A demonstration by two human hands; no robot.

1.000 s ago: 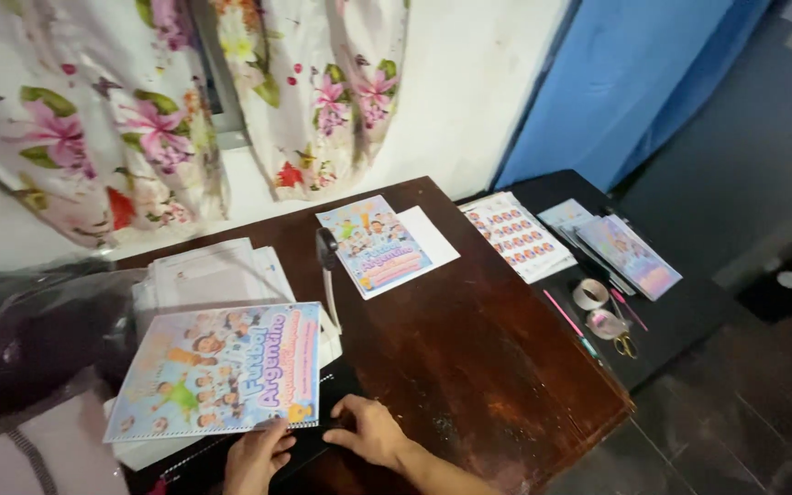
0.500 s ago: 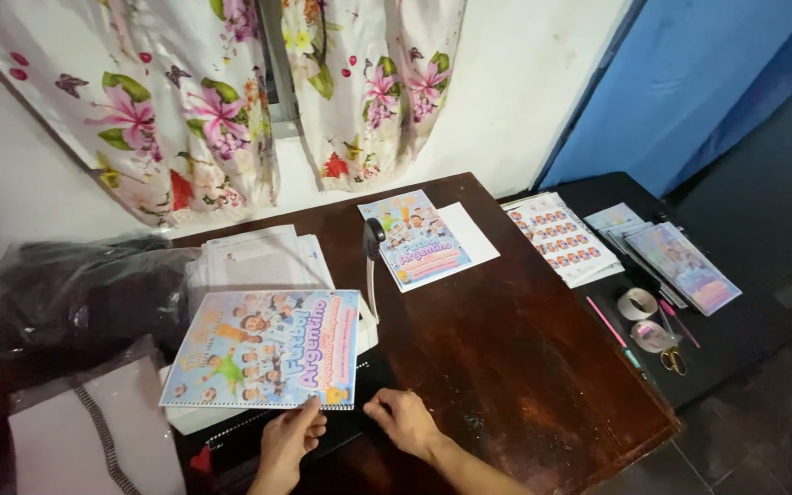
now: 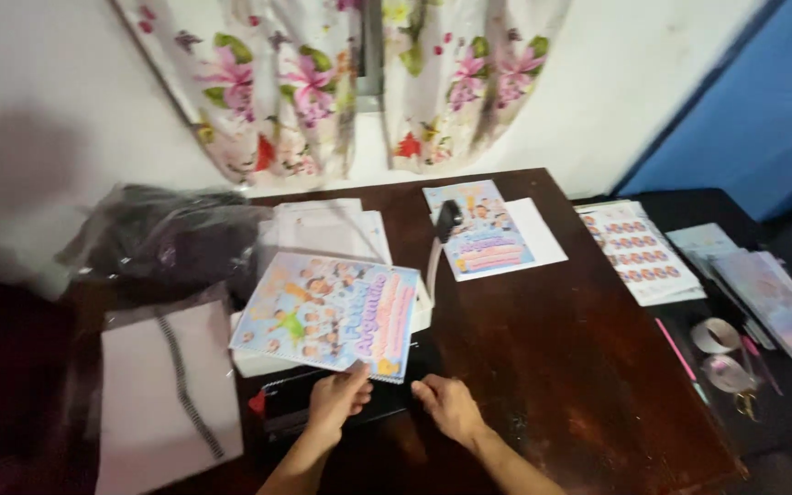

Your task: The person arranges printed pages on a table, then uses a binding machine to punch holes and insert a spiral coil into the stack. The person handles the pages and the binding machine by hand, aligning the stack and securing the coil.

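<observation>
Observation, head view. Across the last second the person's view had swung left and tilted up, so more wall and curtain showed, yet both hands had stayed at the near edge of the wooden table [image 3: 561, 367]. The work had therefore not moved on to another spot; it was still at the dark binding machine [image 3: 341, 403] at the near-left corner.

Left hand [image 3: 339, 400]: fingers pinched on the near edge of the colourful printed booklet [image 3: 327, 313], thumb on top, holding it down where its spiral-bound edge met the machine. Right hand [image 3: 446, 408]: fingers curled, resting on the machine's near-right end just beside the booklet; whether it gripped anything I could not tell. The two hands were near one another but apart.

The booklet lay tilted over a stack of white sheets [image 3: 323, 238] in the left half of the table. The machine's lever [image 3: 442, 240] stood up past the booklet's far-right corner.

Containers: a clear plastic bag [image 3: 162, 240] at the far-left corner held something dark, not identifiable. A flat clear sleeve [image 3: 167, 394] at the left edge held a pale sheet with a black spiral strip on it.

Elsewhere: a second printed cover on a white sheet [image 3: 488, 234] at the far edge; sticker sheets [image 3: 639, 252], tape rolls [image 3: 721, 353] and pink pens [image 3: 676, 348] on the dark side table [image 3: 781, 403] at right.
</observation>
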